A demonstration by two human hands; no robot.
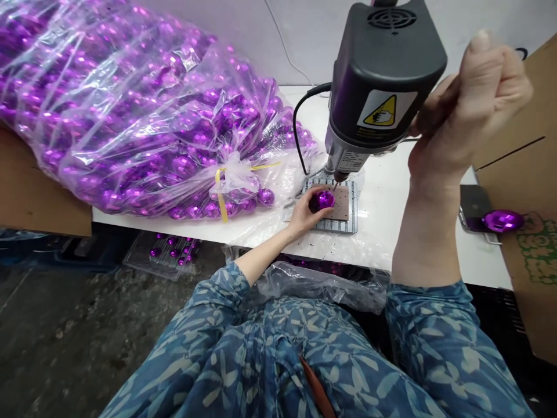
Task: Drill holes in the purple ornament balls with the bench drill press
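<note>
My left hand [307,213] grips a shiny purple faceted ball [325,200] between thumb and fingers, over the brown pad [342,210] on the drill press's grey metal base [353,223]. The black drill press [387,69] stands above, its thin bit ending close to the ball's upper right side; whether they touch is hard to tell. On the right, my right hand [487,98] is raised beside the machine with its fingers curled in a fist. Whatever it may hold is hidden behind the wrist and the machine.
A big clear bag of purple balls [152,116] covers the table's left side. One ball [265,197] lies by its tied neck. At right are a cardboard box [522,174], a dark phone-like object [475,203] and another purple ball [503,220]. Crumpled plastic [322,284] hangs at the front edge.
</note>
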